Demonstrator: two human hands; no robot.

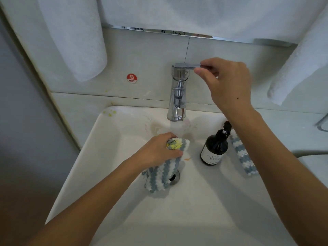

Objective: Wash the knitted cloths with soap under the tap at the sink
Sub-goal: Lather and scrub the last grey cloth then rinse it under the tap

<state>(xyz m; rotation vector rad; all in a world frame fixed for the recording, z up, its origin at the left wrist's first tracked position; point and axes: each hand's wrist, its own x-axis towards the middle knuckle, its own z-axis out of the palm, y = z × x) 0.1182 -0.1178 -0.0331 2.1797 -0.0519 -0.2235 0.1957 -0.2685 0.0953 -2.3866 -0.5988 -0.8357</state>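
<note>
Left hand [158, 148] gripping a striped knitted cloth [159, 174] over the sink [110, 157] drain, below the tap [177, 96]. Right hand [229, 82] pinching the tap lever [186, 65]. Second striped cloth [243, 157] lying right of the soap bottle [214, 148].

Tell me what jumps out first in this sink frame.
The right hand pinches the chrome tap lever at centre. Below the spout, the left hand grips a blue-and-white striped cloth with a yellow stain, over the drain. A dark soap bottle and a second striped cloth sit on the basin's right side.
</note>
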